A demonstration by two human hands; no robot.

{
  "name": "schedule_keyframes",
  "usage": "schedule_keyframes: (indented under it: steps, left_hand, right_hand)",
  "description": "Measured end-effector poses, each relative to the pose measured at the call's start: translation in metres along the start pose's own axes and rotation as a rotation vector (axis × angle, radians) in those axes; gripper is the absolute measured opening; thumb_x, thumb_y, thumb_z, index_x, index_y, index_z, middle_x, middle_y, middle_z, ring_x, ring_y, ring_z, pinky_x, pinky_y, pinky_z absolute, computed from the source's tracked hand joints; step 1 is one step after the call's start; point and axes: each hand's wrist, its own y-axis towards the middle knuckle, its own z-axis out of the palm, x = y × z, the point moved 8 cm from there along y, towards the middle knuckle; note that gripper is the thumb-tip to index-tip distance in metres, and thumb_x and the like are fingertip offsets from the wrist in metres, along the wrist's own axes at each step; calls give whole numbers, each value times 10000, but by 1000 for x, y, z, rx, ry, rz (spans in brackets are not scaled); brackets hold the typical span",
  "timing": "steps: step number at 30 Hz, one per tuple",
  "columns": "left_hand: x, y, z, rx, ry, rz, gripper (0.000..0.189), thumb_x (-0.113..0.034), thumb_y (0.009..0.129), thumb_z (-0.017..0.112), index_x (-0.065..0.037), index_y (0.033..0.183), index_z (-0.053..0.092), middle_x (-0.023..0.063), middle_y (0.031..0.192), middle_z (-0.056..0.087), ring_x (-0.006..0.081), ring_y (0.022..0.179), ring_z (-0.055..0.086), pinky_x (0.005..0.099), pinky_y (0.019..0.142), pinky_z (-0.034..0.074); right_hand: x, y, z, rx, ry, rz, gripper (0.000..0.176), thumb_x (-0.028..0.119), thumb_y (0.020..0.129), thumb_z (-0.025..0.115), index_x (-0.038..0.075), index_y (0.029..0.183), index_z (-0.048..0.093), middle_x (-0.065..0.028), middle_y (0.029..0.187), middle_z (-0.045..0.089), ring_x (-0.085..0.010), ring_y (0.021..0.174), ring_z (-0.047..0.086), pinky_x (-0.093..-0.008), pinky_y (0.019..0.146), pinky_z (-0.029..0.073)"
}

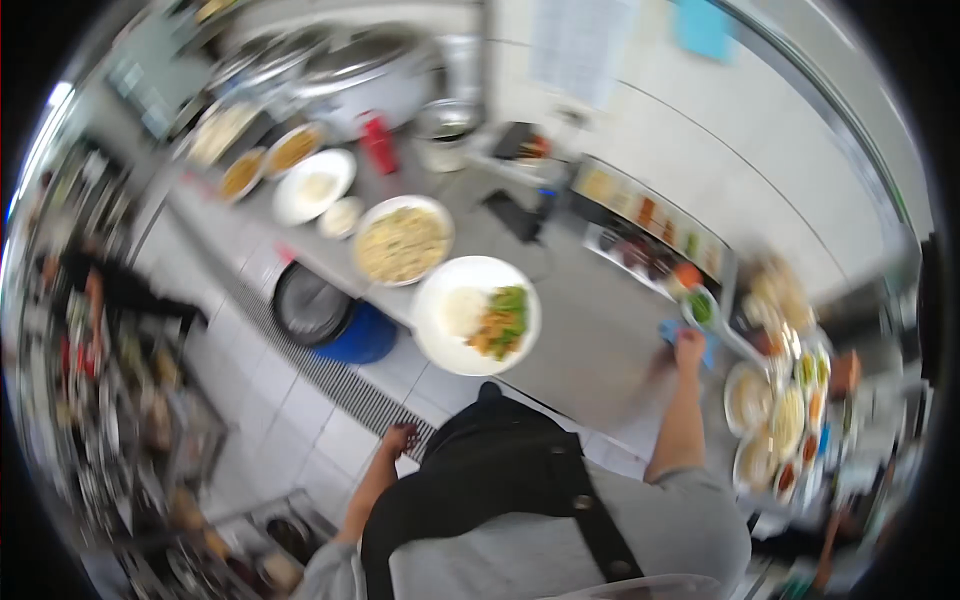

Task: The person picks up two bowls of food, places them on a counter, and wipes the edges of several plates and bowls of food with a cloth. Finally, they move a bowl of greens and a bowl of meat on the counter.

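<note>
My right hand (pixel 690 342) is closed on a light blue cloth (pixel 706 350) at the right part of the steel counter (pixel 590 345). Beside that hand stands a small bowl of chopped greens (pixel 700 307). My left hand (pixel 402 437) hangs low at my side, away from the counter, with its fingers loosely apart and nothing visible in it. Ahead of me, at the counter's near edge, sits a white plate (pixel 430 325) with white rice (pixel 465 311) and a green and orange vegetable mix (pixel 502 325). Behind it stands a bowl of pale noodle-like food (pixel 403 245).
A blue bin (pixel 365 335) with a dark rim stands on the floor left of the counter. Along the wall are an ingredient rack (pixel 650 215), a red bottle (pixel 377 145) and large pots (pixel 365 85). Several filled dishes (pixel 750 395) lie right. Another person (pixel 120 285) is far left.
</note>
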Motion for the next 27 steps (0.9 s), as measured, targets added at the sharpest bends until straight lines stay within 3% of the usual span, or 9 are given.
schedule_keyframes:
  steps: [4,6,10,13,14,16,19,22,27]
  left_hand:
    - [-21,15,-67,-203,40,-150,167,-183,883,634,-20,866,606,114,652,588,209,448,550,323,354,392]
    - [-6,37,-115,-263,-30,-346,214,-237,878,660,-38,938,612,144,764,626,258,562,608,368,465,475]
    - [-80,52,-189,-430,-350,-296,210,-225,875,665,-69,1001,601,145,816,652,253,628,636,389,530,522]
    - [-205,91,-273,-558,-416,23,178,-203,930,549,-45,968,622,126,767,654,245,619,652,349,515,523]
    - [-261,104,-301,-589,-542,227,141,-142,893,596,-10,843,596,108,584,562,195,374,471,299,361,394]
    - [-358,132,-363,-615,-601,394,127,-90,855,620,-25,756,573,116,615,575,203,448,523,289,373,387]
    - [-510,151,-412,-557,-964,542,133,-93,892,625,27,870,570,114,692,578,198,540,572,297,424,477]
    - [-627,188,-461,-508,-833,631,320,-288,951,576,32,972,583,125,767,597,183,586,571,274,523,511]
    - [-724,235,-522,-596,-835,571,448,-396,954,553,17,1127,537,149,937,589,215,777,584,325,671,534]
  right_hand:
    - [16,11,36,-69,1,-109,306,116,745,683,-32,1000,605,-180,1015,630,-320,998,568,-390,905,439]
    - [53,-1,42,-87,-46,-39,338,78,765,692,-41,1067,598,-177,1052,615,-341,995,565,-408,891,445]
    - [66,-8,71,126,-92,30,308,50,777,689,-41,1063,619,-189,1122,605,-333,1037,564,-413,917,435]
    - [99,-24,77,264,-202,-69,250,16,785,678,-32,1026,631,-194,1183,574,-339,1099,552,-436,955,430]
    - [104,-32,70,163,-145,-72,250,28,798,673,-33,1036,626,-197,1218,558,-333,1119,544,-439,952,434]
    - [111,-48,49,-52,-45,-90,253,53,823,664,-37,1055,615,-203,1288,524,-319,1160,529,-443,947,443]
    - [92,-107,30,-376,834,638,293,118,909,568,-20,1167,579,-187,1335,494,-330,1197,507,-476,953,457]
    - [34,-152,18,-482,1435,710,381,195,964,461,-7,1285,506,-191,1339,504,-355,1173,527,-509,925,480]
    - [74,-244,-50,-953,1168,878,406,233,964,421,-50,1223,552,-197,1253,578,-363,1098,575,-524,847,513]
